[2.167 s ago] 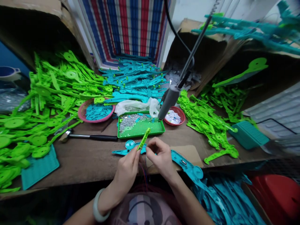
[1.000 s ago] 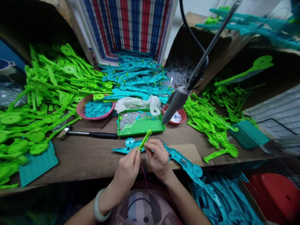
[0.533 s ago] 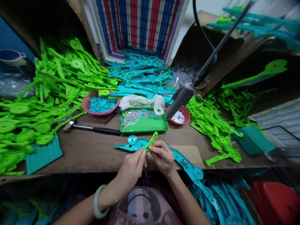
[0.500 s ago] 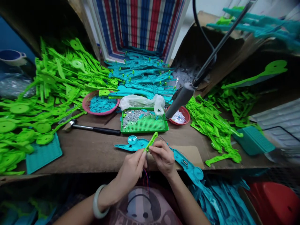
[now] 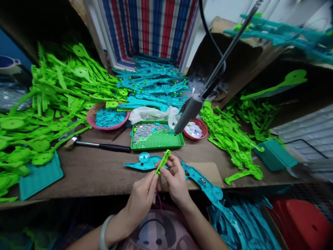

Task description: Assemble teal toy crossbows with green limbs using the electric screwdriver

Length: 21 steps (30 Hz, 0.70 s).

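Both hands hold one small lime-green plastic piece (image 5: 163, 160) above the table's front edge. My left hand (image 5: 142, 190) pinches its lower end. The fingers of my right hand (image 5: 177, 178) are closed around its middle and upper part, with the thumb on its near side. Thin red and blue wires (image 5: 159, 201) hang below the hands. Behind and under the hands lies a long blue plastic shell (image 5: 200, 180), its right end sticking out past the table edge. A round blue disc (image 5: 144, 157) sits at its left end.
A green tray (image 5: 156, 146) of small metal parts stands behind the shell, under a hanging electric screwdriver (image 5: 189, 113). To the left lie a hammer (image 5: 96, 144), a pink basket (image 5: 109, 127) and piled green parts (image 5: 73, 80). A red basket (image 5: 205, 132) and more green parts (image 5: 226, 132) are on the right.
My right hand has turned and shifted its fingers along the green piece, which now stands more upright with its inner side showing. The whole view has shifted slightly.
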### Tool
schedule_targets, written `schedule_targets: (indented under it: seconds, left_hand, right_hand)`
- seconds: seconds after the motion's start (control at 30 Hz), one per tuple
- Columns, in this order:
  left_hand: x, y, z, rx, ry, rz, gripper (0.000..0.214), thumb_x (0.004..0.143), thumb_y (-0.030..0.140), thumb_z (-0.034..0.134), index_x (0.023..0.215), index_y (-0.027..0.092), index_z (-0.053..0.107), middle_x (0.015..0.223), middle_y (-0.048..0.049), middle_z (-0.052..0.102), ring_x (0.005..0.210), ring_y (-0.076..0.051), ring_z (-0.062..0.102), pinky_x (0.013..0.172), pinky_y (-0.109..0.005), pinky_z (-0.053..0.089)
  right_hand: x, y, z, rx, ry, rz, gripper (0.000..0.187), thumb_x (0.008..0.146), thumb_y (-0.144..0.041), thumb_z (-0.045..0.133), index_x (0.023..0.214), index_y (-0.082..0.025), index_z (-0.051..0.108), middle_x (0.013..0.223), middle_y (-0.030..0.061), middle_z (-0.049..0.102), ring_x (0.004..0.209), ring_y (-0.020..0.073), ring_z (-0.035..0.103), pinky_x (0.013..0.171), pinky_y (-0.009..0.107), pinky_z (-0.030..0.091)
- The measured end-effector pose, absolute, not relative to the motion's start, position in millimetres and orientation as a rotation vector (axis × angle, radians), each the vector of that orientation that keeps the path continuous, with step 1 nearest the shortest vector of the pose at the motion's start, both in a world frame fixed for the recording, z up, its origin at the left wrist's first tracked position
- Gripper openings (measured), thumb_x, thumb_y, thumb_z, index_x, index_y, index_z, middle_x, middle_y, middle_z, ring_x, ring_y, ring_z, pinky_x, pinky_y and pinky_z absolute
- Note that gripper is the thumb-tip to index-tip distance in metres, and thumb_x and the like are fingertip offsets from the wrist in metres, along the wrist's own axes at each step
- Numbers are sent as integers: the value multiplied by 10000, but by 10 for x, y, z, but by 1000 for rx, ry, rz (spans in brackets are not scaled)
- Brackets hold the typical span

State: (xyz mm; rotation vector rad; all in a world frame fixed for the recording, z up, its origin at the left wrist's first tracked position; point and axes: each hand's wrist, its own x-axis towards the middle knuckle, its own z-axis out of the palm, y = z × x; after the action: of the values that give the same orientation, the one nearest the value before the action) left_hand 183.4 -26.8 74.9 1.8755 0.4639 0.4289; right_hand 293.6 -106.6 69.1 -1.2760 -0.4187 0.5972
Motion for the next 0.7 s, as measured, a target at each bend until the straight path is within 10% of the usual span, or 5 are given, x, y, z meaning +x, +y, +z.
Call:
schedule_targets:
  seconds: [0.3,0.7]
  left_hand:
    - [1785,6,916,1902,328,263,207,982,358,547,1019,220,697,1015,-40,732,977,-199,685,887,-303,534]
    - [1751,200,880,1402,500,84,332,862,483,675,978,173,701,711,14,638,559,-99,499,545,-218,446]
  right_hand:
    - [3211,-989,921,-1252,-443,794,309,749,-401,825,952,-201,706,835,21,753,755,182,727,732,304,594]
    - [3303,-1180,531,-1625,-714,609,284,892,-422,668,1044,-188,721,929,60,754,788,176,688,714,304,553]
